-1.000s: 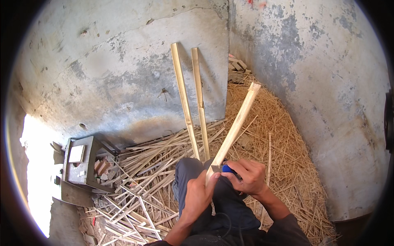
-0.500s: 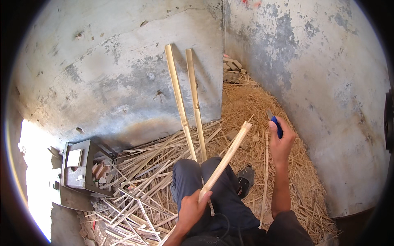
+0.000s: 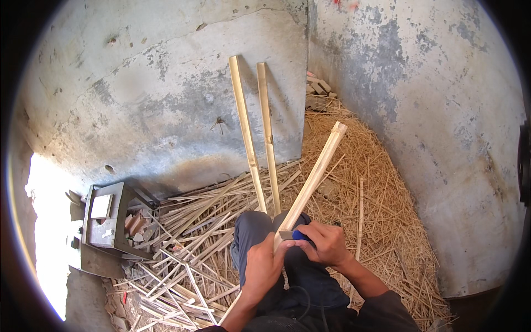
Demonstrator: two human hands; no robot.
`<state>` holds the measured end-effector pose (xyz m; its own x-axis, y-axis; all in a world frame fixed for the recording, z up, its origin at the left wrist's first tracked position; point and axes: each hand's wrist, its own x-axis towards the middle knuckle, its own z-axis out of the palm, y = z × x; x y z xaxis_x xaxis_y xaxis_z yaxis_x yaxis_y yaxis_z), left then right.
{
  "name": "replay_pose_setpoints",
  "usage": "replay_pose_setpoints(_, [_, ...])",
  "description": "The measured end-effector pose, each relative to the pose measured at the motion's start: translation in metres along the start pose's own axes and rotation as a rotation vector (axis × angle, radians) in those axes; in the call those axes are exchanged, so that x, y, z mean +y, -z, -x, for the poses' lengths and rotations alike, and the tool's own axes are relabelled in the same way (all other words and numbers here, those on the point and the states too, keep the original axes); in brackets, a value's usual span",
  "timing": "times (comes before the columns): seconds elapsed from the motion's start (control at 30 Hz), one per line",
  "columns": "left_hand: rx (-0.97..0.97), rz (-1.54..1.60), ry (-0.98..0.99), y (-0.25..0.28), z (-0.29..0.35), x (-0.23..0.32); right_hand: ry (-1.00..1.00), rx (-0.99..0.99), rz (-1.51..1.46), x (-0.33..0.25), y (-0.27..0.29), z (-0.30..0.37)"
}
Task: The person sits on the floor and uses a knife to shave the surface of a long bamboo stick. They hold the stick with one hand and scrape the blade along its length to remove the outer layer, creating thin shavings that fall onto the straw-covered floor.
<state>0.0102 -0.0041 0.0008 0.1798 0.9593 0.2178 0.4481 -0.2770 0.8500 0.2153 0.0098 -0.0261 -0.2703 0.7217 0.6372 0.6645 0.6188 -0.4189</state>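
A pale split bamboo strip (image 3: pixel 316 172) slants up and away from my lap, its far end notched and rough. My left hand (image 3: pixel 262 269) is closed round its lower part. In my right hand (image 3: pixel 325 243) is a knife with a blue handle (image 3: pixel 301 237), gripped by the fingers. The short grey blade (image 3: pixel 286 235) lies against the strip just beyond my left hand, and my left thumb reaches to the blade. The strip's lower end runs back under my left forearm.
Two long split bamboo pieces (image 3: pixel 245 119) lean against the worn plaster wall (image 3: pixel 149 105). Cut strips (image 3: pixel 204 238) cover the floor at left, with fine shavings (image 3: pixel 381 210) heaped at right. A grey metal box-like frame (image 3: pixel 113 216) stands at far left, near a bright opening.
My right hand has come down and left with the knife, from out at the right to the strip. The bamboo strip has been pushed farther up and away, and my left hand has turned.
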Motion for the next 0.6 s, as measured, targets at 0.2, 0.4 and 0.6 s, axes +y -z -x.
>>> replay_pose_setpoints(0.2, [-0.009,-0.044,-0.01,-0.002,-0.0007,-0.0019,0.034,0.007,0.033,-0.0015,0.0032,-0.0021])
replay_pose_setpoints(0.4, [0.0,-0.065,-0.005,-0.0017,-0.0021,0.0004,0.04,0.014,0.071,-0.0052,0.0071,-0.0076])
replay_pose_setpoints(0.6, [0.012,-0.057,0.047,-0.0023,-0.0035,0.0018,0.011,0.047,0.091,-0.0097,0.007,-0.01])
